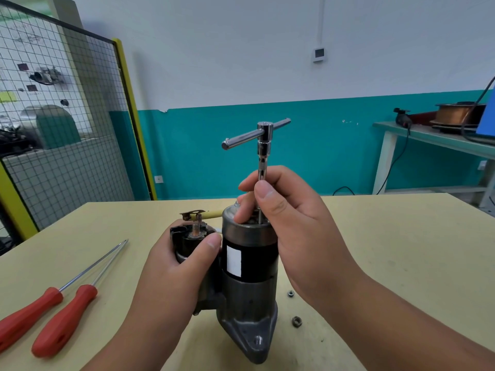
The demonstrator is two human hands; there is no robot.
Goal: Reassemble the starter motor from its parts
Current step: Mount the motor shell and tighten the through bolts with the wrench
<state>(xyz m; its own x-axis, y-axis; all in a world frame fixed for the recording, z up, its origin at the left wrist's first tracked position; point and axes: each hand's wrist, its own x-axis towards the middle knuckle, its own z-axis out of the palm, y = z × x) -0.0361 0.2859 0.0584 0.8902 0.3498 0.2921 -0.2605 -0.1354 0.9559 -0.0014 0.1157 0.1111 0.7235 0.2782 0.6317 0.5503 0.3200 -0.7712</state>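
The starter motor [247, 274] stands upright on the pale wooden table [401, 250], its black body with a white label facing me and its grey mounting nose at the bottom. My left hand [174, 269] grips the black solenoid [187, 239] on the motor's left side, where a copper stud and a yellow lead stick up. My right hand [289, 210] pinches the shaft of a chrome T-handle socket wrench [261, 140] between thumb and fingers. The wrench stands vertically on the motor's top end cap; its tip is hidden behind my fingers.
Two red-handled screwdrivers [51, 311] lie on the table at the left. Two loose nuts [296, 321] rest on the table right of the motor's base. A wire mesh fence with a yellow frame [128, 116] stands at the left. A green bench [428, 140] with a wire spool stands at the back right.
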